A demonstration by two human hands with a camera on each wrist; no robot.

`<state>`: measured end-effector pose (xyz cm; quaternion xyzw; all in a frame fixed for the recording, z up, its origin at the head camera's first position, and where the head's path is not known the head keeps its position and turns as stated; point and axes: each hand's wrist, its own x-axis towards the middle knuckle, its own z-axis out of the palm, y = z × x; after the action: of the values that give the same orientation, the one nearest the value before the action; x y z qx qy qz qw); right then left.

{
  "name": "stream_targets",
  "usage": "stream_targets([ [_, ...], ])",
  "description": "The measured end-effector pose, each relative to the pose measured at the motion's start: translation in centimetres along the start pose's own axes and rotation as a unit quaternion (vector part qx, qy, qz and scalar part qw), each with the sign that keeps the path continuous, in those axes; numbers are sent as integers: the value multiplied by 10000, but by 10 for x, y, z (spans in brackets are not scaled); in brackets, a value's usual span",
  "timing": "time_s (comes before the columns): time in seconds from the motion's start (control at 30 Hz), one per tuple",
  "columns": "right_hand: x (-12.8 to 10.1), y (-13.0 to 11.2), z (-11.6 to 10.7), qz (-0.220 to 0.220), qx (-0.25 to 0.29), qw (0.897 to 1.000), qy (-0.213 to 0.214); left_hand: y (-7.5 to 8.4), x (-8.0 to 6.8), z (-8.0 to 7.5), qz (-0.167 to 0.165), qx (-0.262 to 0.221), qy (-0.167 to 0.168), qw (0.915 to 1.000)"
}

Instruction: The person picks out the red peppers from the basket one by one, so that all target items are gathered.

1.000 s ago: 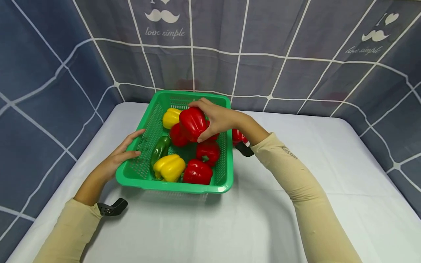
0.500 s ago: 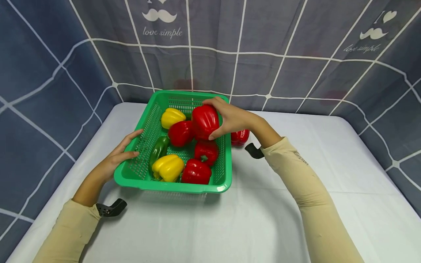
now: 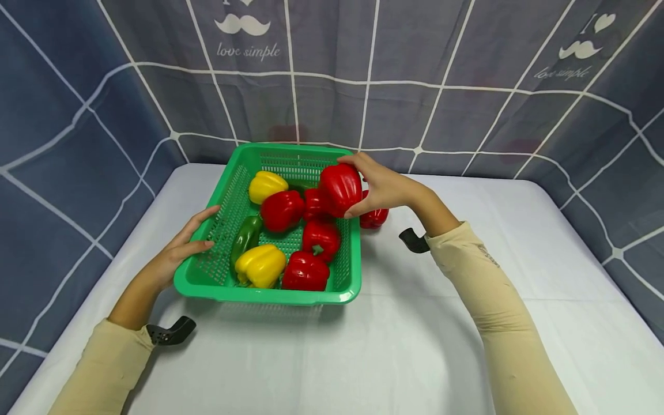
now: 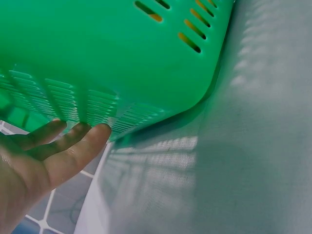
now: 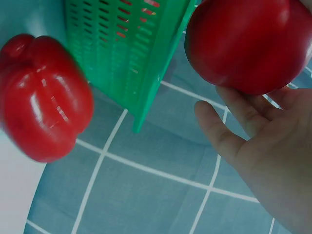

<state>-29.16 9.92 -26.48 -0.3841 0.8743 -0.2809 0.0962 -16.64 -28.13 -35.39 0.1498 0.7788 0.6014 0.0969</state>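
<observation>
Likely transferring, right hand (image 3: 383,185) pinches red bell pepper (image 3: 339,187) over basket (image 3: 270,296) at two o'clock, next needing height; left hand (image 3: 172,256), fingers spread, at nine.

**Red, Yellow and Green over White**

Basket (image 3: 267,295): green, slot-patterned. Inside: twelve-o'clock pepper (image 3: 268,187), yellow; seven-o'clock pepper (image 3: 261,266), yellow; eight-o'clock pepper (image 3: 245,238), dark green; five-o'clock pepper (image 3: 306,272), red. Held pepper (image 3: 339,189): red. Outside pepper (image 3: 375,219) at three o'clock: red. Counter (image 3: 389,351): white. Curtain (image 3: 332,109): grey-blue, white grid, moustaches, hearts, lettering. Sleeves (image 3: 500,305): beige, the right dark-lettered.
</observation>
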Motion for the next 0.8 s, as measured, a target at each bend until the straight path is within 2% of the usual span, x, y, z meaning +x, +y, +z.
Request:
stream_targets([
  [0.23, -10, 12, -1, 139, 95, 9997, 182, -2, -1, -1, 24, -142, -51, 9999],
  [0.43, -21, 22, -4, 413, 293, 9980, 380, -1, 1, 1, 79, -65, 125, 9999],
  [0.63, -35, 34, -3, 625, 329, 9957, 599, -1, 1, 1, -61, 3, 151, 9999],
  [0.8, -47, 42, -5, 708, 349, 9923, 957, 0, 0, 0, -120, -39, 91, 9999],
])
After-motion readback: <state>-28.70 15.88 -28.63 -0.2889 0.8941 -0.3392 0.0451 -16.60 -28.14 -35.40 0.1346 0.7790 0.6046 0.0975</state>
